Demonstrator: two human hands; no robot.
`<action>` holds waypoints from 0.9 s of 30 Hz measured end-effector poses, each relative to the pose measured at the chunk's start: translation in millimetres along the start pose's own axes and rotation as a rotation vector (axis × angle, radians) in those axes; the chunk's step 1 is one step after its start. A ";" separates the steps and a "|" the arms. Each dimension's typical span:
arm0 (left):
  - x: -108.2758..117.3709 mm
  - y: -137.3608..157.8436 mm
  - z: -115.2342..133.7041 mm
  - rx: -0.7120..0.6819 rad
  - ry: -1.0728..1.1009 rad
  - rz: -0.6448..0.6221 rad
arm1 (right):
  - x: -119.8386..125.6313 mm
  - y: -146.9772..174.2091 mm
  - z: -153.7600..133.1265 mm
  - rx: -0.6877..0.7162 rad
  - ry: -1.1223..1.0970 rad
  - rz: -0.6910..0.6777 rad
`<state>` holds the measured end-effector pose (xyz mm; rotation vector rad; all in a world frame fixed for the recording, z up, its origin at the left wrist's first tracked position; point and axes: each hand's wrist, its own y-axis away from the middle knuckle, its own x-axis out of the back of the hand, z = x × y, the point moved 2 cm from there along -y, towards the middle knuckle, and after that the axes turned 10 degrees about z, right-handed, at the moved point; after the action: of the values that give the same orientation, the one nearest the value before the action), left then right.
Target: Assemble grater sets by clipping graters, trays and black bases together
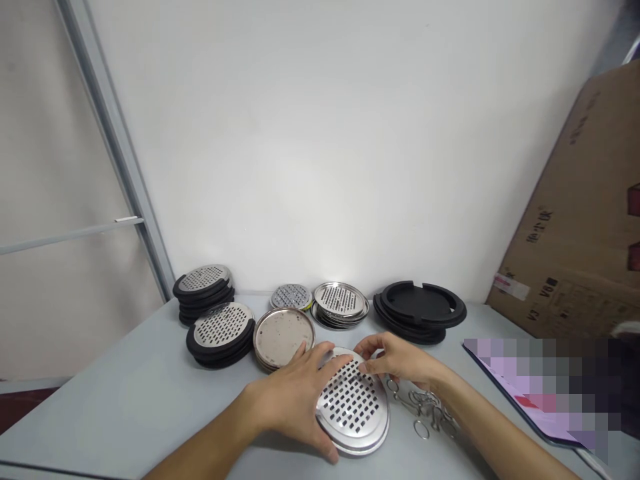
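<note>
A round slotted metal plate [350,400] lies at the front of the table, with a shiny rimmed metal piece beneath it. My left hand [295,393] spans its left side, thumb at the lower edge and fingers over the top. At the upper right edge, my right hand [387,357] pinches the plate between thumb and fingers; its fingertips are partly hidden. Just right of the plate, several metal rings and wire pieces [425,407] lie loose, partly behind my right forearm. A stack of plain shallow metal trays [284,333] sits behind my left hand.
Black holders with slotted plates [220,333] stand stacked at left, more behind them [204,287]. Along the wall are smaller slotted discs [291,297], stacked metal trays [340,303] and black rings [420,310]. A tablet-like screen [530,393] and cardboard box [575,220] are at right.
</note>
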<state>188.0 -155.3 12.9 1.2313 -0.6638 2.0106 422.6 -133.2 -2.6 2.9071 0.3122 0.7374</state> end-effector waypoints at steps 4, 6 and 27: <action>1.8 -0.5 1.9 -0.010 0.000 0.005 | 0.1 -0.3 0.9 -0.006 -0.010 0.015; 2.1 -1.0 1.7 -0.017 0.010 0.007 | -0.2 -0.8 1.9 -0.008 0.002 0.026; 5.6 0.3 -1.3 -0.003 0.028 -0.020 | -5.1 -4.9 11.9 0.083 0.136 0.059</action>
<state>185.3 -153.0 17.4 1.2017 -0.6382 2.0066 423.2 -130.5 -16.2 2.9608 0.2779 0.9568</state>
